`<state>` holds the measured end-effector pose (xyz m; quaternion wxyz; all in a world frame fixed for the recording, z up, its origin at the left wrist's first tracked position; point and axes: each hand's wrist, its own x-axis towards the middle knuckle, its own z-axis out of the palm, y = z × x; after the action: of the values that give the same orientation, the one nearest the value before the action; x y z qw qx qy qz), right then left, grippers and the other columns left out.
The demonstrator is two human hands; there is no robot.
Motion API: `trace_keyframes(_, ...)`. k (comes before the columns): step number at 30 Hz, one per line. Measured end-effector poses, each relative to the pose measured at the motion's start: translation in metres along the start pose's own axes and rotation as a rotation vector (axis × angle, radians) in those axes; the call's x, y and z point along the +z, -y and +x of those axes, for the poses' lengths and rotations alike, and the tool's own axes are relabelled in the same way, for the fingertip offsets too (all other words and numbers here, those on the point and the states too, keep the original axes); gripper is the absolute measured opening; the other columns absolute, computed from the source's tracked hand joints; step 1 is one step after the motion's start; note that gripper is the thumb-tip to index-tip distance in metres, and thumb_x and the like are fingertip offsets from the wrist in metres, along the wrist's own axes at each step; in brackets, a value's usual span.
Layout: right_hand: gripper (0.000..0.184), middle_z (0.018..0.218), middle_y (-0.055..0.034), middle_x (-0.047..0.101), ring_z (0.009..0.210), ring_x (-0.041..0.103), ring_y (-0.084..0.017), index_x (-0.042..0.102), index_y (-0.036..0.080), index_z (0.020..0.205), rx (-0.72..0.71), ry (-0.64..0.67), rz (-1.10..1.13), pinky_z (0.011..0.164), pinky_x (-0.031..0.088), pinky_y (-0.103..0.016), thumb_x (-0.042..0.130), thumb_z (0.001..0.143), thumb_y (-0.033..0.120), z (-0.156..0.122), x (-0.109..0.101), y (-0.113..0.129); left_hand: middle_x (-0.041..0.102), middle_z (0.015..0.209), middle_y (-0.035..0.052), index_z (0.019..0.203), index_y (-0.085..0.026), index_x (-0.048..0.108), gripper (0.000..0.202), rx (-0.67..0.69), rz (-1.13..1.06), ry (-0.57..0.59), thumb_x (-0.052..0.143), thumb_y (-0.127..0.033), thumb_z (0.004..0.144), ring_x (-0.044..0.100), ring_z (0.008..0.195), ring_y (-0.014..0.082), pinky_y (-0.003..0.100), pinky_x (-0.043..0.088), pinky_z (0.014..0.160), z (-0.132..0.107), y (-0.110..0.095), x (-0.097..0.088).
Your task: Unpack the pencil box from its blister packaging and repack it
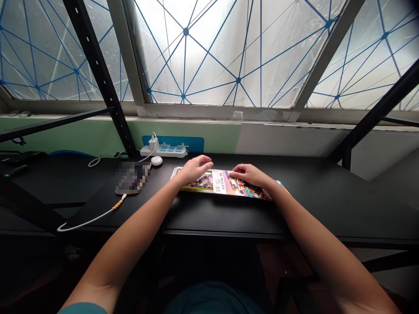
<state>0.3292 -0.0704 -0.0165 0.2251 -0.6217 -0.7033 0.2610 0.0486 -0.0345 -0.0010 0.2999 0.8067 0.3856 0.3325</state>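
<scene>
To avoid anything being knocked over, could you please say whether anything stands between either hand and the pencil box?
Nothing visible does: the right hand touches the pencil box, and the left hand is over its left part. The power strip lies farther back.

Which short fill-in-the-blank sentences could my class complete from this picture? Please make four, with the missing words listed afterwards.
1. The right hand touches a colourful package whose label has "____" as its second word.
2. Of the two hands, the one nearer the white power strip is the person's ____ hand.
3. The thick lines on the window are coloured ____.
4. The tabletop under the package is coloured ____.

Missing words: BOX; left; blue; black.
</scene>
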Motion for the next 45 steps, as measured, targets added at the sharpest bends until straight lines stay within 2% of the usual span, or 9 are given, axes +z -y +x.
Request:
trace_keyframes(5,0.056,0.094,-0.0062,0.076,0.084,0.067,-0.022,0.072,0.021,0.097,0.028,0.016,-0.017,0.067,0.049,-0.029,0.066,0.076,0.072,-0.005,-0.017,-0.013,0.073,0.114,0.0114,0.096,-0.019,0.066,0.039,-0.088,-0.207,-0.263,0.048,-0.054,0.094,0.066,0.111,0.0285,0.040,0.049,0.098,0.009,0.024,-0.035)
trace_keyframes(8,0.058,0.096,-0.0071,0.076,0.087,0.067,-0.023,0.072,0.021,0.100,0.041,0.013,-0.058,0.069,0.051,-0.029,0.065,0.077,0.074,-0.008,-0.026,-0.019,0.072,0.117,0.0145,0.098,-0.019,0.062,0.045,-0.146,-0.321,-0.351,0.036,-0.056,0.098,0.066,0.110,0.0287,0.043,0.050,0.095,0.010,0.026,-0.037)
trace_keyframes(15,0.060,0.114,-0.0108,0.073,0.102,0.067,-0.028,0.072,0.021,0.106,0.017,0.006,-0.165,0.084,0.053,-0.034,0.063,0.078,0.074,-0.006,-0.031,-0.016,0.075,0.104,0.0148,0.090,-0.018,0.063,0.045,-0.159,-0.492,-0.305,0.045,-0.059,0.096,0.068,0.106,0.0295,0.045,0.048,0.099,0.009,0.017,-0.009)
trace_keyframes(20,0.070,0.124,-0.0142,0.069,0.112,0.064,-0.032,0.070,0.020,0.114,0.007,0.015,-0.239,0.095,0.051,-0.038,0.062,0.075,0.077,0.007,-0.026,-0.006,0.075,0.108,0.0156,0.095,-0.018,0.063,0.052,-0.182,-0.602,-0.334,0.042,-0.066,0.096,0.068,0.107,0.0324,0.051,0.043,0.103,0.008,0.017,-0.007)
trace_keyframes(24,0.069,0.126,-0.0135,0.068,0.113,0.064,-0.033,0.071,0.022,0.114,-0.015,0.065,-0.279,0.098,0.050,-0.039,0.064,0.073,0.078,0.030,-0.012,0.017,0.076,0.108,0.0165,0.095,-0.018,0.063,0.060,-0.181,-0.698,-0.352,0.037,-0.072,0.095,0.071,0.104,0.0319,0.050,0.045,0.102,0.009,0.017,-0.016)
trace_keyframes(29,0.064,0.119,-0.0108,0.073,0.106,0.067,-0.032,0.073,0.024,0.106,-0.039,0.131,-0.275,0.089,0.052,-0.037,0.067,0.072,0.077,0.053,0.013,0.053,0.076,0.114,0.0152,0.094,-0.019,0.062,0.062,-0.218,-0.753,-0.395,0.036,-0.075,0.092,0.072,0.106,0.0300,0.045,0.046,0.101,0.009,0.036,-0.047)
trace_keyframes(33,0.061,0.114,-0.0083,0.076,0.099,0.071,-0.029,0.074,0.025,0.105,-0.047,0.172,-0.229,0.081,0.055,-0.033,0.064,0.075,0.077,0.049,0.016,0.056,0.074,0.119,0.0172,0.098,-0.020,0.060,0.065,-0.283,-0.775,-0.400,0.029,-0.077,0.092,0.071,0.109,0.0314,0.048,0.046,0.099,0.008,0.055,-0.063)
trace_keyframes(40,0.073,0.125,-0.0115,0.072,0.112,0.067,-0.034,0.073,0.023,0.113,0.025,0.124,-0.213,0.095,0.054,-0.039,0.068,0.068,0.080,0.032,-0.016,0.017,0.074,0.120,0.0155,0.100,-0.021,0.062,0.069,-0.255,-0.805,-0.282,0.028,-0.080,0.091,0.068,0.115,0.0307,0.044,0.048,0.097,0.009,0.052,-0.043)
trace_keyframes(45,0.078,0.127,-0.0141,0.070,0.113,0.066,-0.035,0.071,0.021,0.119,0.059,0.115,-0.223,0.096,0.054,-0.041,0.072,0.065,0.078,0.030,-0.023,0.013,0.072,0.127,0.0142,0.102,-0.022,0.062,0.068,-0.214,-0.789,-0.323,0.021,-0.076,0.096,0.060,0.127,0.0294,0.048,0.039,0.107,0.007,0.035,-0.017)
